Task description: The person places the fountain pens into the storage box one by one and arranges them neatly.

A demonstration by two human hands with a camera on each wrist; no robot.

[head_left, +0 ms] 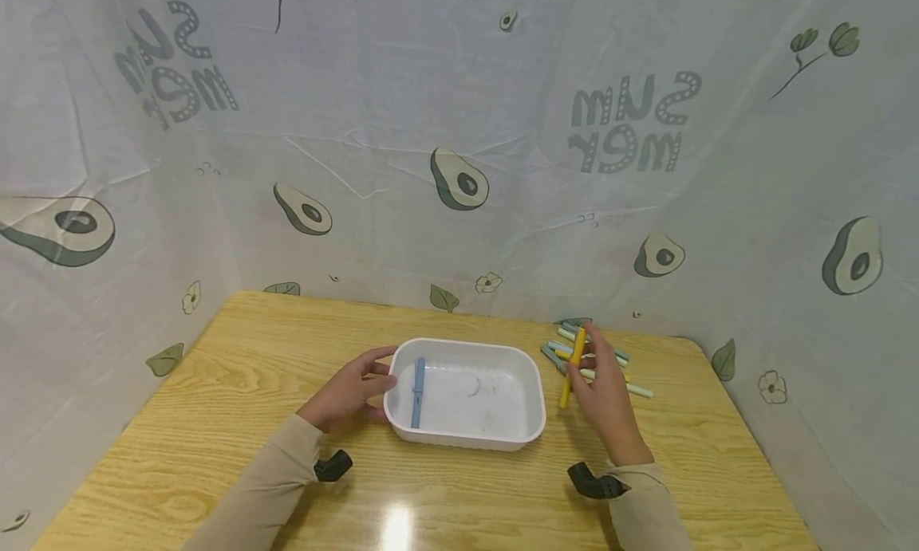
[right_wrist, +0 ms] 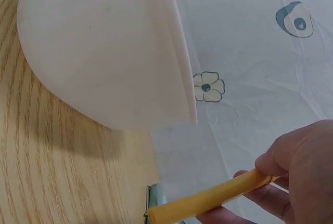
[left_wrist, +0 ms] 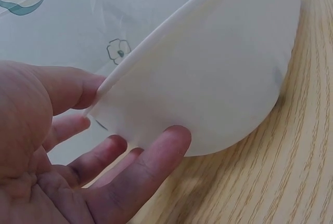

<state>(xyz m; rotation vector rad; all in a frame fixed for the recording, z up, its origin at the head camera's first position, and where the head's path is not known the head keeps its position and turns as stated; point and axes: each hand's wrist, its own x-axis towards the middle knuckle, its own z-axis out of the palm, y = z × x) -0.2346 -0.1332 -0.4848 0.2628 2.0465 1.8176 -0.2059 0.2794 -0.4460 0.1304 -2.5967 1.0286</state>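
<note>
A white plastic tray stands on the table, with a single blue pen lying lengthwise near its left end. My left hand holds the tray's left end; in the left wrist view the thumb lies at the rim and the other fingers spread along the outer wall. To the right of the tray, my right hand pinches a yellow pen between thumb and fingers. That pen is raised and tilted, apart from the tray. Just behind the right hand lies a loose pile of pens, partly hidden by it.
The pile holds several pens in blue, grey-green, pale green and yellow; one pale green pen sticks out to the right. A wood-grain table carries everything. A curtain printed with avocados encloses its back and sides.
</note>
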